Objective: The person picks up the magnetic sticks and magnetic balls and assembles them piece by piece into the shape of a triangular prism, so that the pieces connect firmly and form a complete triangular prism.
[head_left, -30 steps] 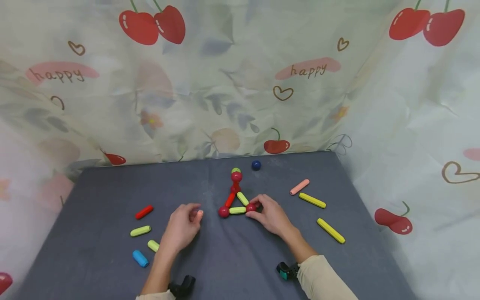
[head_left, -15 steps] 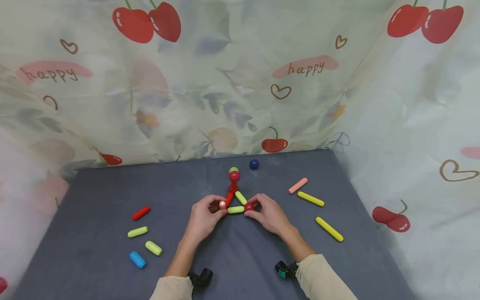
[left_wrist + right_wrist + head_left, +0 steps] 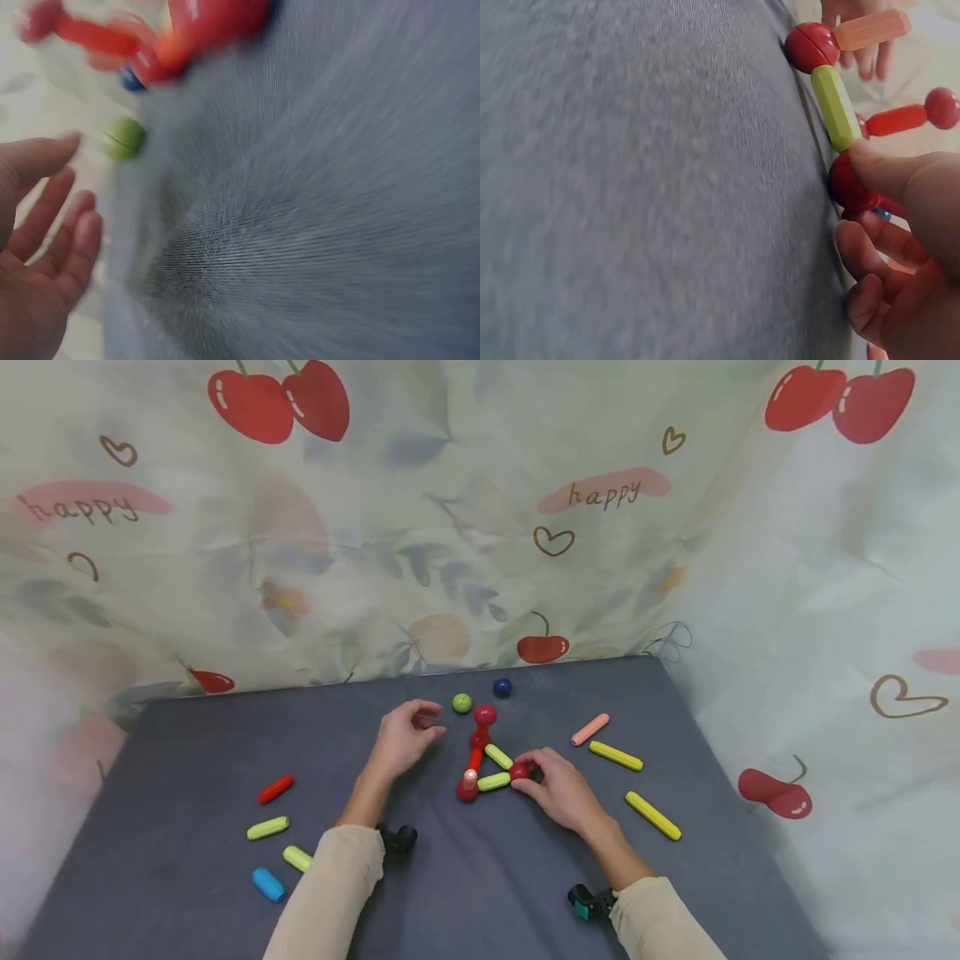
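A triangle of red balls and magnetic-looking sticks lies on the dark cloth. It joins two light-green sticks (image 3: 494,782) and a red stick (image 3: 476,758). At its far corner an upright red stick carries another red ball (image 3: 485,715); on the near-left red ball (image 3: 467,791) stands an upright orange-pink stick (image 3: 871,30). My right hand (image 3: 561,789) pinches the right corner's red ball (image 3: 847,184) between thumb and fingers. Left of a loose green ball (image 3: 462,703), my left hand (image 3: 407,735) hovers with fingers loosely extended, holding nothing.
A dark blue ball (image 3: 502,687) lies at the back. Loose on the left are a red stick (image 3: 276,789), light-green sticks (image 3: 267,827) and a blue stick (image 3: 268,885). A pink stick (image 3: 590,729) and yellow sticks (image 3: 653,816) lie right. Printed curtain (image 3: 360,552) borders the table.
My left hand came in with the orange-pink stick, let go of it upright on the near-left ball, then moved away toward the green ball. The triangle shifted slightly right; my right hand kept its pinch.
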`<state>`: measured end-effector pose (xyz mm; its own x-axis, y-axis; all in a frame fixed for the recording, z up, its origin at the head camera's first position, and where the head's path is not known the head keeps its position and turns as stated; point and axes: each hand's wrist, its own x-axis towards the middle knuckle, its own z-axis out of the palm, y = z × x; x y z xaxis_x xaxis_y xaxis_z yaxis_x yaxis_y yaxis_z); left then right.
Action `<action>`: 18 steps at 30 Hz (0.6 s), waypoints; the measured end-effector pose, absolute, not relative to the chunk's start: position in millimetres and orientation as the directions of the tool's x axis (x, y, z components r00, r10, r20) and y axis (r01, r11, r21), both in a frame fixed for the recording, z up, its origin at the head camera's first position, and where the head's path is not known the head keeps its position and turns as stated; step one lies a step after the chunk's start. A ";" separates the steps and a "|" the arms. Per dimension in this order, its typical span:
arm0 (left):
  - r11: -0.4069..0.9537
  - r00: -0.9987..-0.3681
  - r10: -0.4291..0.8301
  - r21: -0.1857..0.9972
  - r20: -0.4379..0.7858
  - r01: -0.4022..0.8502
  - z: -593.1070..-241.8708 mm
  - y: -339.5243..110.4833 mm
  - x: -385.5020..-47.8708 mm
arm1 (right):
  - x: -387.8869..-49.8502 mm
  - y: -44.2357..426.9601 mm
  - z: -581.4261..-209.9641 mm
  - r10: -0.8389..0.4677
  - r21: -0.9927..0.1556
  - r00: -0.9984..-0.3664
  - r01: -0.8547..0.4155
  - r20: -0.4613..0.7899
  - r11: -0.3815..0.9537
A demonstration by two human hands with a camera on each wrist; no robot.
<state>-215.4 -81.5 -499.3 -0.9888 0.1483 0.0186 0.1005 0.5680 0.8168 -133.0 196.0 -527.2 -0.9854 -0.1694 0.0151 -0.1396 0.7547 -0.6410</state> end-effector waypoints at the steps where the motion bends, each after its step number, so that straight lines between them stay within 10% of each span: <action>1: 0.586 -0.990 0.139 0.805 0.020 0.099 -500.8 -76.6 -224.7 | -132.3 199.1 -526.9 -0.169 -0.642 -0.986 -0.135 0.008 0.755; 18: 0.717 -0.982 0.188 0.682 0.011 0.145 -515.6 -42.9 -265.9 | -133.9 206.0 -530.4 -0.157 -0.676 -0.988 -0.108 -0.012 0.729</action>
